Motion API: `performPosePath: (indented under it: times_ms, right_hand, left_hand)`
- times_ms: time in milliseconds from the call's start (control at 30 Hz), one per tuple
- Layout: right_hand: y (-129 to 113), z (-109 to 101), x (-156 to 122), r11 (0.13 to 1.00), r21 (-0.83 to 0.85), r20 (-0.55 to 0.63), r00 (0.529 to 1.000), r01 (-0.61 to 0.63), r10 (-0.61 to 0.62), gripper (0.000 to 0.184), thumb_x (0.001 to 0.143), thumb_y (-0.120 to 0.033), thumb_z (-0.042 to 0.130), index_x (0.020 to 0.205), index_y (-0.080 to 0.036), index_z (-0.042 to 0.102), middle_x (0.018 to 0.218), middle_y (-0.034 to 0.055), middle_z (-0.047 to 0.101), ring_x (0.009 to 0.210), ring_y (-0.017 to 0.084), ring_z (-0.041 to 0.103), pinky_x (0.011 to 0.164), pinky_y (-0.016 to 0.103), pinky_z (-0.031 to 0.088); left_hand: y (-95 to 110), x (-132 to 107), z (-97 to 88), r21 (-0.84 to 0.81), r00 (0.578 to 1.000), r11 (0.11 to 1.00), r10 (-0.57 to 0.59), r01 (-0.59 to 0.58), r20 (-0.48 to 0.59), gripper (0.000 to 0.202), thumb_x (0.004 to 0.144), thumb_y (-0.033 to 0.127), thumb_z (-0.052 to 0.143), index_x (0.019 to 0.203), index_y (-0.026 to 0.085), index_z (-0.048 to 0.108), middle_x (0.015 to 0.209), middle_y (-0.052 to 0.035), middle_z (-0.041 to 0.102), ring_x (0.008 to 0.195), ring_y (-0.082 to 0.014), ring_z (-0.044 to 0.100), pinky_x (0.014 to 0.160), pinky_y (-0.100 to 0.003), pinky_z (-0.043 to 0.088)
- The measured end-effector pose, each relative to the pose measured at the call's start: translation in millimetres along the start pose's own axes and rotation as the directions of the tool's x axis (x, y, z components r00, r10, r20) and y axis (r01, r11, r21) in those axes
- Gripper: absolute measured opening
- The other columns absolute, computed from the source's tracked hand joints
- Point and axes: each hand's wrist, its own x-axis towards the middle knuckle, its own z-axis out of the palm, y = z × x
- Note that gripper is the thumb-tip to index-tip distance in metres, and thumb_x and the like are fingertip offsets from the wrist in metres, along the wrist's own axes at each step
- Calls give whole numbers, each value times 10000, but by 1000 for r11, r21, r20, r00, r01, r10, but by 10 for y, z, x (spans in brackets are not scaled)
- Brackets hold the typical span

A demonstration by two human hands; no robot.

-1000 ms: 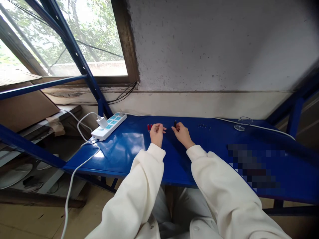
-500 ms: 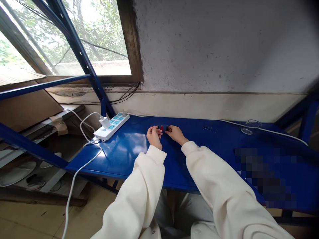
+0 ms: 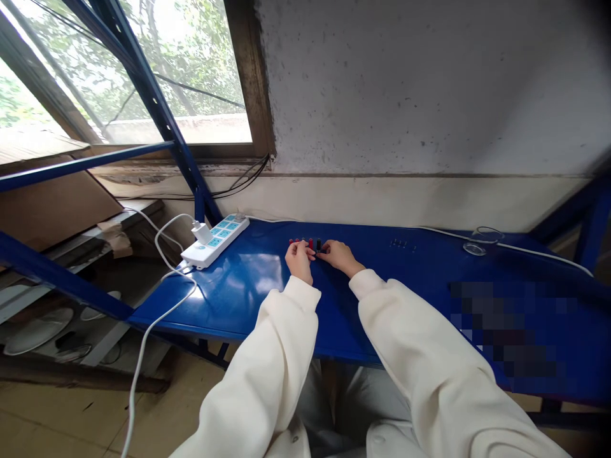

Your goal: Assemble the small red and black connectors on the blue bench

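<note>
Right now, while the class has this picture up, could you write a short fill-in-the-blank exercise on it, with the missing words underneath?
1. The table is coloured ____.
2. The power strip lies toward the table's ____ end, as the person sees it.
3. The cylinder nearest the right hand is coloured ____.

Missing words: blue; left; black.

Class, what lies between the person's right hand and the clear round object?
Head view: several tiny pieces, too small to identify, lie between the right hand and the clear round object.

The small pieces (image 3: 318, 243) are red and black, the table (image 3: 337, 312) blue.
</note>
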Motion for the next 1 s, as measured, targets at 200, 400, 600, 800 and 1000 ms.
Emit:
performPosePath:
  times_ms: [200,400,600,800,1000]
  right_hand:
    - [154,-238,-320,991,132,-166,985,-29,51,254,746,-403,532,856,-190,616,770,37,647,707,158,575,625,251,377]
    - [275,-248,-641,981,193,-328,944,23,43,232,790,-335,437,756,-194,618,684,25,633,624,142,560,590,246,381]
    - [282,-205,-693,984,174,-330,944,48,13,242,802,-324,412,759,-196,613,698,21,634,631,139,559,594,241,383]
    - [252,-232,-711,981,189,-299,954,33,26,273,814,-343,387,786,-190,611,698,35,629,634,146,552,585,239,381]
    - [243,-232,-720,976,206,-317,948,70,-1,264,808,-340,394,749,-188,602,670,26,618,599,132,532,582,232,373]
  left_hand:
    - [-118,-9,4,439,964,874,106,-208,245,222,724,348,491,596,169,519,481,8,536,458,-89,477,497,-215,372]
    - [-102,-113,1,563,863,696,165,-445,477,283,766,351,450,549,177,506,475,14,524,476,-97,471,533,-224,364]
    - [-99,-162,9,518,844,714,195,-471,499,297,749,335,484,496,181,488,434,23,471,436,-92,423,509,-218,336]
    - [-121,-152,-2,398,880,833,201,-385,431,275,682,329,577,458,186,505,403,33,441,410,-89,381,488,-208,317]
    - [-121,-152,-5,427,868,798,227,-426,441,280,710,317,548,468,184,505,406,32,439,409,-86,374,489,-208,308]
